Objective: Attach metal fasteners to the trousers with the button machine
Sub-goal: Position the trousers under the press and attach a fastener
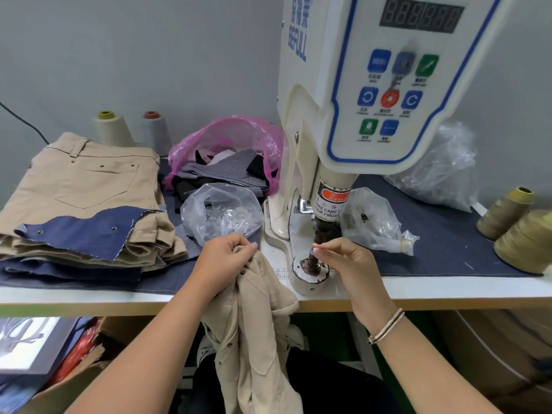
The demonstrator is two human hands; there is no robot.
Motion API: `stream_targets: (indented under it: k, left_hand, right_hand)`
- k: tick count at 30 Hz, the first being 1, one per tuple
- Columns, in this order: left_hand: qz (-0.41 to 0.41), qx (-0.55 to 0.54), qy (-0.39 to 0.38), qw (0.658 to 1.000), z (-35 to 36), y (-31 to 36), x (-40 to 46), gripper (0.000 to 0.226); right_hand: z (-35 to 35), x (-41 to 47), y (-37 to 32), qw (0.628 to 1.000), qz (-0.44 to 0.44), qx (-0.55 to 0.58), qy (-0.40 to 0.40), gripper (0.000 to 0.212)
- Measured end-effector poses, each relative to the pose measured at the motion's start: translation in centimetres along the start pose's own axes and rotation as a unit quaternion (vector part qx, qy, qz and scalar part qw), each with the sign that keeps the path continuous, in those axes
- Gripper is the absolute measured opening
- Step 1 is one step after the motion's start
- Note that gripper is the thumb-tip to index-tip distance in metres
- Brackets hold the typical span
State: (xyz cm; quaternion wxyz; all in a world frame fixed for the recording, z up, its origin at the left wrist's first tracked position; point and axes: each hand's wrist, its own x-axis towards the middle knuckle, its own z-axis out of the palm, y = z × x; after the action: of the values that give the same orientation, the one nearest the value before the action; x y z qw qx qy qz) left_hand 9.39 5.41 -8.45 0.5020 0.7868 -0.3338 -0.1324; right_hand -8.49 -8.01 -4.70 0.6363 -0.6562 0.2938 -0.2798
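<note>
Trousers point(257, 318) over table edge point(119, 303), left hand point(224, 261) gripping.

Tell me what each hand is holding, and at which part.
The left hand grips the beige trousers by a bunched upper edge. The right hand pinches something small at the machine's punch, probably a fastener; it is too small to tell.

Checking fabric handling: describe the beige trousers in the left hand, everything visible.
The beige trousers look like soft cotton twill with visible stitched seams and small dark metal studs already on them. They hang bunched and crumpled off the table edge into the person's lap, beside the button machine's lower die, not under the punch. The left hand grips the top fold.
</note>
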Motion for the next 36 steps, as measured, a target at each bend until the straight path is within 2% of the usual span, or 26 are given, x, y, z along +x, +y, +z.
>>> stream_targets:
  k: [3, 7, 11, 13, 15, 19, 21, 23, 27, 29, 32, 36]
  left_hand:
    - [-0.001, -0.001, -0.001, 1.0, 0.0, 0.1, 0.0, 0.026]
    - [-0.002, -0.003, -0.003, 1.0, 0.0, 0.2, -0.1, 0.026]
    - [-0.016, -0.05, -0.032, 0.998, -0.5, 1.1, -0.3, 0.025]
    - [-0.01, -0.099, -0.075, 0.992, -1.0, 2.1, -0.9, 0.025]
    - [0.001, -0.138, -0.139, 0.981, -1.5, 3.5, -1.7, 0.024]
    - [0.019, -0.211, -0.227, 0.951, -2.2, 6.5, -3.3, 0.008]
    - [0.032, -0.24, -0.241, 0.94, -2.6, 7.9, -3.6, 0.003]
    - [0.05, -0.252, -0.247, 0.934, -2.8, 8.9, -3.6, 0.01]
    - [0.058, -0.261, -0.24, 0.933, -2.9, 9.9, -3.1, 0.011]
    - [0.06, -0.259, -0.229, 0.936, -2.7, 9.9, -3.0, 0.011]
    - [0.054, -0.244, -0.221, 0.943, -2.6, 9.8, -2.9, 0.014]
    - [0.057, -0.162, -0.215, 0.961, -2.8, 8.9, -2.9, 0.026]
  right_hand:
    - [-0.1, -0.2, 0.1, 0.997, -0.059, -0.057, 0.003, 0.022]
    - [-0.4, -0.5, 0.1, 0.992, -0.093, -0.09, 0.006, 0.023]
    - [-0.5, -2.6, 0.8, 0.973, -0.185, -0.126, 0.062, 0.031]
    - [0.0, -4.1, 1.4, 0.953, -0.247, -0.174, 0.041, 0.03]
    - [0.8, -5.2, 1.9, 0.938, -0.276, -0.208, -0.027, 0.025]
    - [1.6, -6.1, 2.2, 0.948, -0.222, -0.186, -0.133, 0.032]
    - [1.8, -6.3, 2.2, 0.951, -0.2, -0.183, -0.145, 0.023]
    - [1.8, -6.5, 2.1, 0.95, -0.187, -0.188, -0.164, 0.018]
    - [1.3, -7.0, 1.4, 0.934, -0.172, -0.221, -0.219, 0.032]
    - [1.0, -7.2, 0.9, 0.931, -0.153, -0.244, -0.226, 0.032]
    - [0.4, -7.3, 0.1, 0.95, -0.117, -0.2, -0.208, 0.022]
    - [-1.0, -7.2, -0.6, 0.963, -0.168, -0.137, -0.159, 0.018]
